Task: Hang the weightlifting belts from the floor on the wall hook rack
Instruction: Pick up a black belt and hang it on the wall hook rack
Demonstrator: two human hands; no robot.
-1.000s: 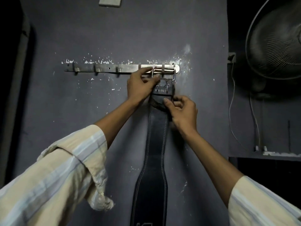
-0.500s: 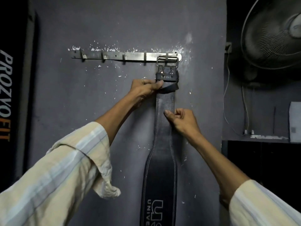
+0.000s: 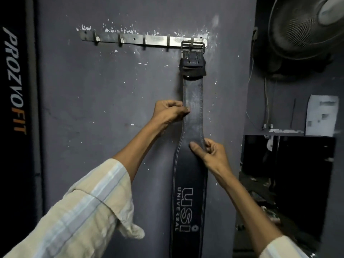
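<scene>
A black leather weightlifting belt (image 3: 192, 112) with white stitching and a white logo hangs straight down the grey wall. Its metal buckle (image 3: 192, 46) is hooked over the rightmost hook of the steel hook rack (image 3: 130, 39). My left hand (image 3: 168, 113) pinches the belt's left edge at the narrow part. My right hand (image 3: 208, 154) pinches the right edge lower down, where the belt widens. The other hooks on the rack carry nothing. The belt's lower end runs out of view.
A wall fan (image 3: 305, 28) is mounted at the upper right, with cables (image 3: 249, 101) hanging under it. A dark recess with a shelf (image 3: 286, 131) lies to the right. A black banner with lettering (image 3: 14, 81) stands at the far left.
Both hands slid down from the buckle along the belt. The buckle now hangs on the hook by itself and the belt lies flat against the wall.
</scene>
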